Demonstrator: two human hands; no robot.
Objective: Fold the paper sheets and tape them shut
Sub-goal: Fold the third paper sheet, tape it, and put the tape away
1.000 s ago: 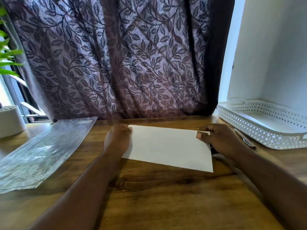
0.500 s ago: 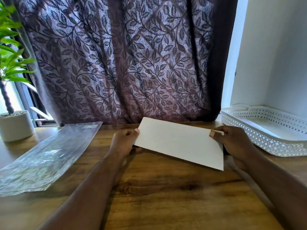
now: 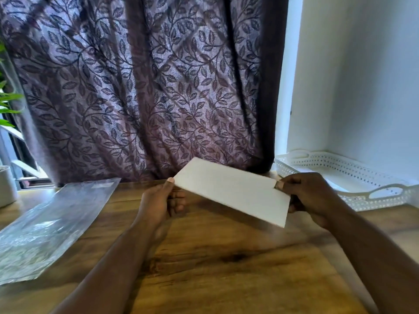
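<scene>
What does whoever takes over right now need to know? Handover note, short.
Left hand: grip pinches the left end of the white rectangular paper sheet, thumb on top.
Right hand: grip pinches its right end.
Paper is held tilted above the brown wooden table; clear plastic sleeve lies on the left, white perforated plastic tray on the right.
Done: sheet looks folded once.
Left: taping it shut; no tape is in view.
</scene>
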